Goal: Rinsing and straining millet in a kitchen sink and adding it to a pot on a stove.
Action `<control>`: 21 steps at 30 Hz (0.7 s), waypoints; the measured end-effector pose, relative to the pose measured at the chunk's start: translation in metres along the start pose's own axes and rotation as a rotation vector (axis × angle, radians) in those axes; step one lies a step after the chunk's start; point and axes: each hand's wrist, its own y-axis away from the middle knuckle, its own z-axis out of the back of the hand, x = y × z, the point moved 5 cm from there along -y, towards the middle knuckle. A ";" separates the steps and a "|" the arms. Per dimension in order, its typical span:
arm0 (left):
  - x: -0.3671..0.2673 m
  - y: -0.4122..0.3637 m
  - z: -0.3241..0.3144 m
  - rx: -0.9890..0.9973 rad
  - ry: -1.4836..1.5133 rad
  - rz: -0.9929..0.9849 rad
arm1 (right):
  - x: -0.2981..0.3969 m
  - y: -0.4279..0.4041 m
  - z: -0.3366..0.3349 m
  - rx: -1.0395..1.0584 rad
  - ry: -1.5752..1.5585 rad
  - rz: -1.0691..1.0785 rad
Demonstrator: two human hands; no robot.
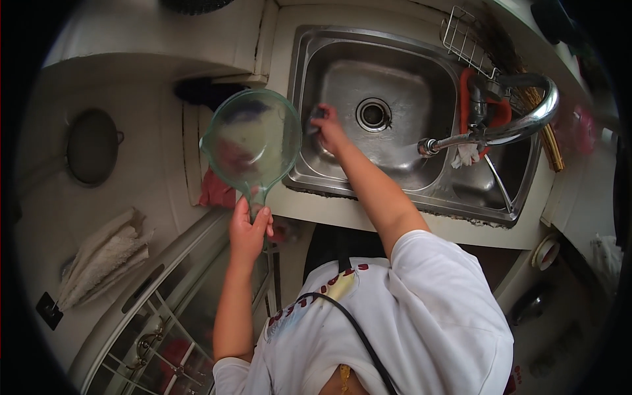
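My left hand [248,228] grips the handle of a translucent green plastic water dipper [252,140]. The dipper's round bowl is held up left of the stainless steel sink [340,79], and coloured shapes show through it. Down in the main basin, by its left wall, my right hand [332,129] has its fingers around a small grey object [315,120], too blurred to name for certain. Water sprays from the gooseneck faucet [535,118] into the basin, right of the drain [374,114].
A wire rack [461,37] and a straw brush [550,148] are behind the faucet. An orange-red plastic item [503,112] sits by the faucet base. At left, a red cloth [217,190] lies near the counter, and a pale cloth [106,259] hangs on the wall above a glass-fronted cabinet [163,321].
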 end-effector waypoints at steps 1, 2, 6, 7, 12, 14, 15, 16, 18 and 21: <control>-0.001 0.000 -0.001 0.004 -0.008 -0.007 | 0.012 -0.006 0.001 -0.048 -0.297 0.072; -0.003 -0.002 -0.004 0.007 -0.012 -0.008 | 0.027 -0.014 0.005 -0.050 -0.301 0.074; -0.012 -0.007 -0.012 0.020 0.024 -0.040 | 0.071 -0.013 0.072 -0.210 -0.734 0.099; -0.014 -0.010 -0.015 0.028 0.020 -0.053 | 0.076 -0.010 0.099 -0.178 -0.751 0.093; -0.028 -0.017 -0.038 0.105 -0.015 -0.098 | 0.084 0.053 0.180 -0.045 -0.969 -0.144; -0.031 -0.021 -0.051 0.145 -0.030 -0.106 | 0.082 0.087 0.160 0.003 -0.772 -0.221; -0.028 -0.024 -0.057 0.170 -0.061 -0.077 | 0.090 0.109 0.136 -0.054 -0.585 -0.191; -0.029 -0.028 -0.071 0.219 -0.099 -0.053 | 0.085 0.111 0.134 -0.036 -0.588 -0.226; -0.022 -0.035 -0.096 0.290 -0.128 0.012 | 0.077 0.110 0.134 -0.006 -0.529 -0.258; -0.006 -0.041 -0.130 0.375 -0.139 0.105 | 0.086 0.112 0.133 -0.067 -0.419 -0.212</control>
